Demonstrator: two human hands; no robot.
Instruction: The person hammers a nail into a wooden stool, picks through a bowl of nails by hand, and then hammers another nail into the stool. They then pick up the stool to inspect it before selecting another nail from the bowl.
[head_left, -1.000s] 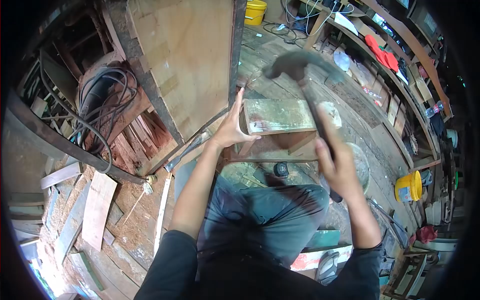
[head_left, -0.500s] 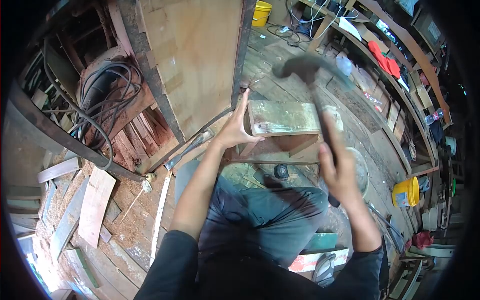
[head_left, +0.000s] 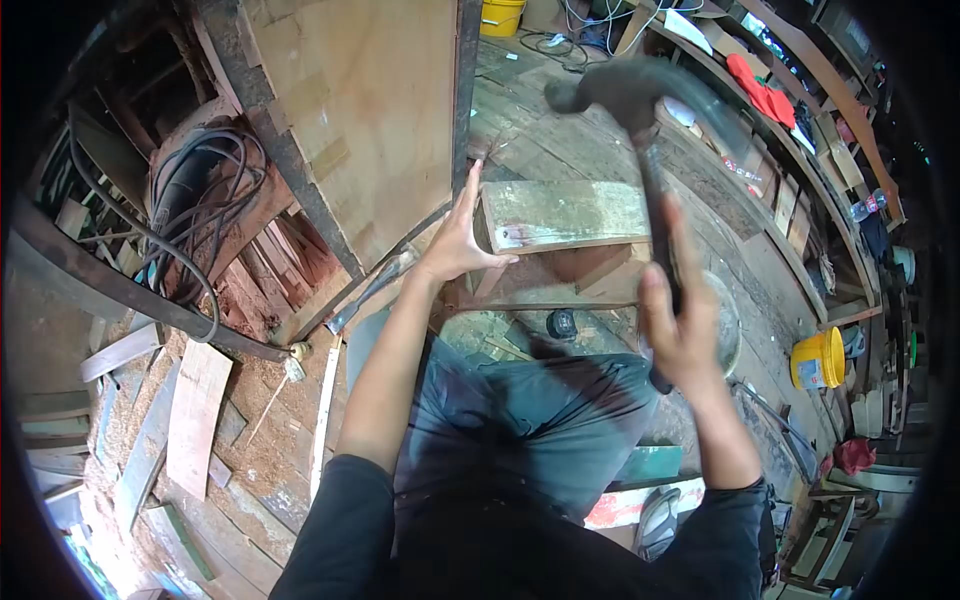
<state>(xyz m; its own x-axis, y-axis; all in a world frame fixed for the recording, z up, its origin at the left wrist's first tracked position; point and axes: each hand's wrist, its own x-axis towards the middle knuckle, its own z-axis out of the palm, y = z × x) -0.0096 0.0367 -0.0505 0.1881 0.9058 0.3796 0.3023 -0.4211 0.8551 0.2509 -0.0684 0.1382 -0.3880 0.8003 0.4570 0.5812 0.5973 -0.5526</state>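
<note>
A hammer (head_left: 650, 190) is raised on the right, its dark claw head blurred by motion above the right end of a wooden block. My right hand (head_left: 683, 320) is wrapped round its dark handle, with the index finger stretched along it. My left hand (head_left: 462, 240) rests at the left end of the weathered wooden block (head_left: 565, 213), thumb and fingers spread apart against its edge. Below the block are more wooden pieces (head_left: 605, 272) of the same low assembly. A small black round object (head_left: 562, 323) lies in front of my legs.
A large plywood panel (head_left: 360, 110) stands at left beside coiled cables (head_left: 205, 195). A long metal tool (head_left: 368, 292) lies near its foot. Loose boards (head_left: 198, 415) and sawdust cover the left floor. A yellow bucket (head_left: 818, 358) and shelving are at right.
The hammer has risen slightly in the view, and its head is tilted differently. The block and my left hand appear a little higher and further left as the view shifts.
</note>
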